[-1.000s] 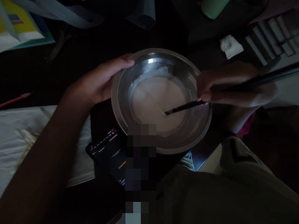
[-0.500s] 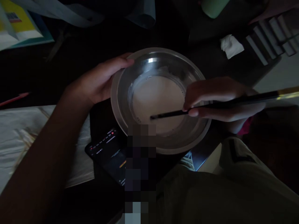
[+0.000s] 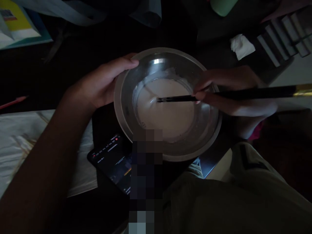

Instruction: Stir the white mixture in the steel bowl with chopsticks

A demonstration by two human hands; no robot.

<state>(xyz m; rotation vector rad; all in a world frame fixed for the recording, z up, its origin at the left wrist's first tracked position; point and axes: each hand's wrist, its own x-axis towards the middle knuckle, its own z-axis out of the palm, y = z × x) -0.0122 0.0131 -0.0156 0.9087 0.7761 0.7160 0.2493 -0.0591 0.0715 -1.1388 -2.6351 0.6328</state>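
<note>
A shiny metal bowl (image 3: pixel 168 154) holds a pale, off-white liquid (image 3: pixel 168 113). My left hand (image 3: pixel 104 79) grips the bowl's left side, its thumb over the rim and the other fingers mostly hidden beneath. Over the right rim, my right hand (image 3: pixel 231 94) pinches black chopsticks (image 3: pixel 263 93) with a gold band near the thick end. Whether this is one stick or two pressed together is unclear. Their thin tips are at the liquid near its middle, where small ripples show.
A lit phone (image 3: pixel 109 162) lies below the bowl's left side. Thin sticks (image 3: pixel 26 146) rest on a pale sheet (image 3: pixel 83 182) at left. Crumpled tissue (image 3: pixel 242 47) is at upper right, beside a row of books (image 3: pixel 269 45). A red pen-like object (image 3: pixel 14 102) lies far left.
The chopstick tips have moved up, away from me, through the liquid, and ripples have appeared. My right hand has tilted with them. My left hand keeps its hold on the bowl.
</note>
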